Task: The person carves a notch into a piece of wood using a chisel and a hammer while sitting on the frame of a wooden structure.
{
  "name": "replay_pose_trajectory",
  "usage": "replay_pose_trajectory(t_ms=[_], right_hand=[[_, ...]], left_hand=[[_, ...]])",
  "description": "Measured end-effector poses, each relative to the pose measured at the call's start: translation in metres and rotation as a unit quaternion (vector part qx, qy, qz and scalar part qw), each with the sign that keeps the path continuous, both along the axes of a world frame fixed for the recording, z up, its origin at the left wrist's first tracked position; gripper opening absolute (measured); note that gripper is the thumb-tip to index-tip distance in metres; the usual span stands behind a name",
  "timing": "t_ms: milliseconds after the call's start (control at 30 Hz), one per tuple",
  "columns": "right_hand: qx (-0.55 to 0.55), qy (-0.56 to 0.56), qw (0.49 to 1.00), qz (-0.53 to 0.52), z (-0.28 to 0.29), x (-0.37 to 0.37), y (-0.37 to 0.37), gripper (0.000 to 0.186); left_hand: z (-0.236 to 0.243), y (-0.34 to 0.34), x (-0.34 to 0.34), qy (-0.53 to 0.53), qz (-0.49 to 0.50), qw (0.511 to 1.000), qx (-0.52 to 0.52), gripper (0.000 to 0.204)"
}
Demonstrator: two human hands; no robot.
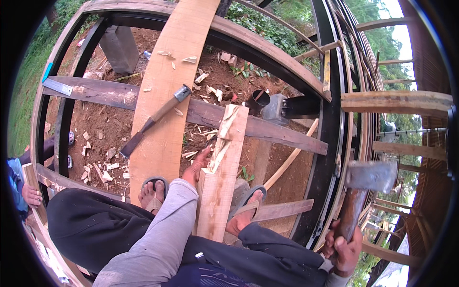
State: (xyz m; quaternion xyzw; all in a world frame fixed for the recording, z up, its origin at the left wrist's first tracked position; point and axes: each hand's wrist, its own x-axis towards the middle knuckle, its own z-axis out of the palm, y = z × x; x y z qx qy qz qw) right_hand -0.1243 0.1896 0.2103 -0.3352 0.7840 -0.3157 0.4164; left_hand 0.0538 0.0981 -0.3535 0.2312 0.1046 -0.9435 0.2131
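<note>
My right hand (pixel 342 246) grips the wooden handle of a steel-headed hatchet (pixel 370 176), raised at the lower right. My left hand (pixel 196 167) holds the left side of a pale timber (pixel 227 193) between my sandalled feet; its upper end is roughly chipped along the left, with a split face. Beside it, a long wide plank (pixel 160 117) crosses the frame, carrying wood chips and a long tool (pixel 155 119) with a wooden handle, flat blade and metal-capped end. A dark crossbeam (pixel 272 129) runs beneath the timber.
A black metal frame (pixel 314 201) with wooden rails surrounds soil strewn with chips. A square (pixel 58 87) lies on the left beam; a short pipe (pixel 258 99) and grey post (pixel 114 48) stand below. Another person's hand (pixel 31 196) holds wood at far left. Rafters (pixel 397 100) line the right.
</note>
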Motion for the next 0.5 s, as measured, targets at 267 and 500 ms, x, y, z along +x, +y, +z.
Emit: replay_pose_trajectory(t_ms=[267, 500], right_hand=[[0.066, 0.073, 0.995, 0.017, 0.018, -0.016, -0.014, 0.063], [0.018, 0.129, 0.991, -0.026, -0.025, -0.075, -0.017, 0.059]], left_hand=[[0.052, -0.009, 0.040, -0.024, 0.015, 1.000, -0.001, 0.052], [0.106, -0.005, 0.070, -0.180, 0.028, 0.983, -0.014, 0.050]])
